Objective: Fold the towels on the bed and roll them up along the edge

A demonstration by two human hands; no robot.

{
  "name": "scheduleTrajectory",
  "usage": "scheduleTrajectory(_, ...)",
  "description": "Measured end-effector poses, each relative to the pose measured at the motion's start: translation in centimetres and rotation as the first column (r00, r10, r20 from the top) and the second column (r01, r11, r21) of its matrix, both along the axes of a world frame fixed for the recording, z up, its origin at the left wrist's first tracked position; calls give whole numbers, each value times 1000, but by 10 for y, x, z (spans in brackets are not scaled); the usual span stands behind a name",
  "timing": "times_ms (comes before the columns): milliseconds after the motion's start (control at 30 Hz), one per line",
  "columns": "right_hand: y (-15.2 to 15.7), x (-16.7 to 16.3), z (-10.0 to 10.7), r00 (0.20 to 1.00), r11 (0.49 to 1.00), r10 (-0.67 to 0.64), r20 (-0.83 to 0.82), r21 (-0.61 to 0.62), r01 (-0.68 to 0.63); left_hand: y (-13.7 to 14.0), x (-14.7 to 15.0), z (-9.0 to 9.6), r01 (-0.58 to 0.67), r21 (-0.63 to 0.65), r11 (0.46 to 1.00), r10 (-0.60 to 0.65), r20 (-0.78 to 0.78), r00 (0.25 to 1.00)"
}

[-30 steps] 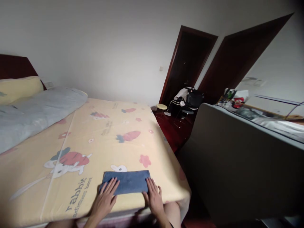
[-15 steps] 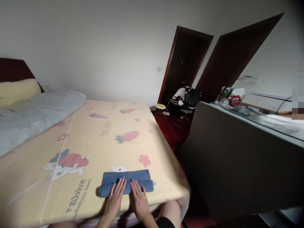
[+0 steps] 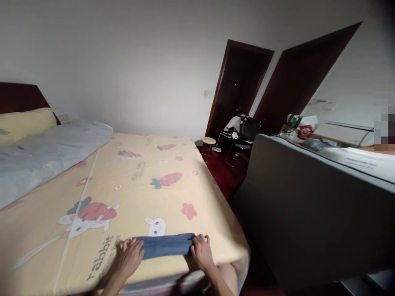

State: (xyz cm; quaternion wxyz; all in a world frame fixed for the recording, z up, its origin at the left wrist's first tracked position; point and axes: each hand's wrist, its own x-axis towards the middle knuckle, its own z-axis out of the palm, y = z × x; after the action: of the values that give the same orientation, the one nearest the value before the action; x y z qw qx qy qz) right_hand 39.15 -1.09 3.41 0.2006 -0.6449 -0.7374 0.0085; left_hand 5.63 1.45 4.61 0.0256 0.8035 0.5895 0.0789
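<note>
A blue towel [image 3: 168, 245], folded into a narrow strip, lies across the bed near its front edge. My left hand [image 3: 132, 255] is closed on the towel's left end, fingers curled over it. At the opposite end, my right hand [image 3: 202, 248] is likewise closed, its fingers bent round the fabric. Both ends are partly hidden by my hands. Under the towel spreads a yellow bed sheet [image 3: 166, 197] printed with rabbits, carrots and flowers; a white rabbit's head shows just beyond the towel.
A grey quilt [image 3: 49, 160] and a yellow pillow [image 3: 27, 125] lie at the left. To the right, a dark panel [image 3: 302, 213] rises beside the bed, with a desk top carrying papers behind it. A round stool [image 3: 208, 141] and a black bag [image 3: 249, 128] are near the door.
My hands have moved apart from the towel's middle to its two ends, and their flat fingers have curled round it. The towel looks narrower, its far edge now nearer to me.
</note>
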Motion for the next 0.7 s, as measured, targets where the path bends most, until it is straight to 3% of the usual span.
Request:
scheduleTrajectory(100,9,-10,-2,991,989,-126,44,85,122,3,18,5,-131,50,990,136,-90,987)
scheduleTrajectory(200,10,-30,-14,990,980,-135,31,149,129,5,38,-15,-131,173,976,147,-84,986)
scheduleTrajectory(300,3,-59,-27,996,986,79,29,142,-83,2,61,-41,98,282,954,-99,-10,995)
scheduleTrajectory(400,-7,-74,-32,979,973,197,46,115,-201,-4,69,-49,270,353,896,-290,3,957)
scheduleTrajectory(567,-13,-33,-26,989,987,141,36,79,-143,-5,33,-29,291,296,910,-296,-29,955)
scheduleTrajectory(700,-5,3,-22,993,990,120,6,-82,-119,10,9,-20,224,165,960,-226,-7,974)
